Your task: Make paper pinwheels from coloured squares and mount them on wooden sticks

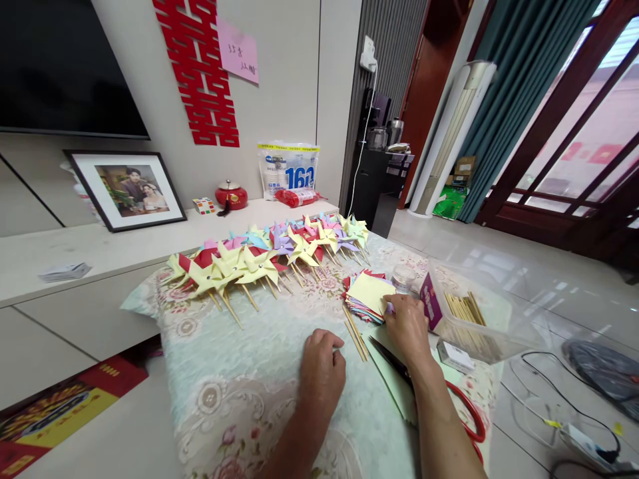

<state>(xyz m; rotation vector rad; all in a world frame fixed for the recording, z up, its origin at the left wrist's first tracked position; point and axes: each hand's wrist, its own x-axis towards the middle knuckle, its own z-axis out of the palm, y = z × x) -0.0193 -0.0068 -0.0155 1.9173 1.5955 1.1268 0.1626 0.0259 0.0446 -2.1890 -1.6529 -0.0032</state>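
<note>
A flowered tablecloth (239, 359) lies beneath a long bunch of paper pinwheels (259, 266). Right of it stands a clear plastic box (492, 342) holding sticks. Scissors (392, 359) pass under the person's right forearm. The left hand (323, 366) is relaxed over the cloth, fingers loosely bent. The right hand's (408, 326) fingertips touch the right edge of the colored paper stack (369, 293); whether they pinch a sheet, one cannot tell. Loose sticks (355, 336) lie just beside the stack.
</note>
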